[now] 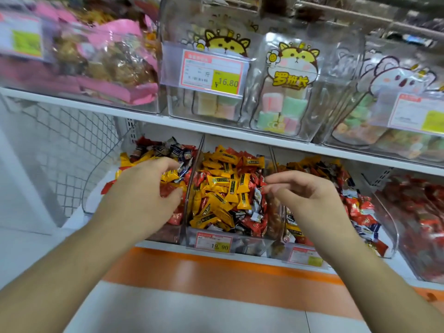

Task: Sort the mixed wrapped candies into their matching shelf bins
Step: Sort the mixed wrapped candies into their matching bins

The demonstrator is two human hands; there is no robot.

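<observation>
**Both hands over the candy bins on the lower shelf**

The left hand [146, 188] reaches into the leftmost clear bin [96, 179], fingers curled down into the mixed pile there, and they look to be closing on a yellow wrapped candy [169, 176] and a dark blue one [183, 168] near the bin's right wall; how firm the hold is cannot be told. The right hand [302, 191] hovers at the right edge of the middle bin [240, 243], thumb and forefinger drawn close at the tips, the other fingers loosely curled. Whether anything sits in that pinch cannot be told. Just beside those fingertips lies a white-and-blue wrapped candy [257, 195] on the heap. The middle bin is mostly yellow candies [223, 186], with red and white-and-blue pieces mixed along its right side and front. A price tag [213, 241] reading 18.90 sits on its front edge. The bin to the right [389, 243] holds a red, yellow and blue mix. On the upper shelf, a clear bin carries bags of pastel sweets [283, 109] behind a 16.80 tag [211, 72].
</observation>
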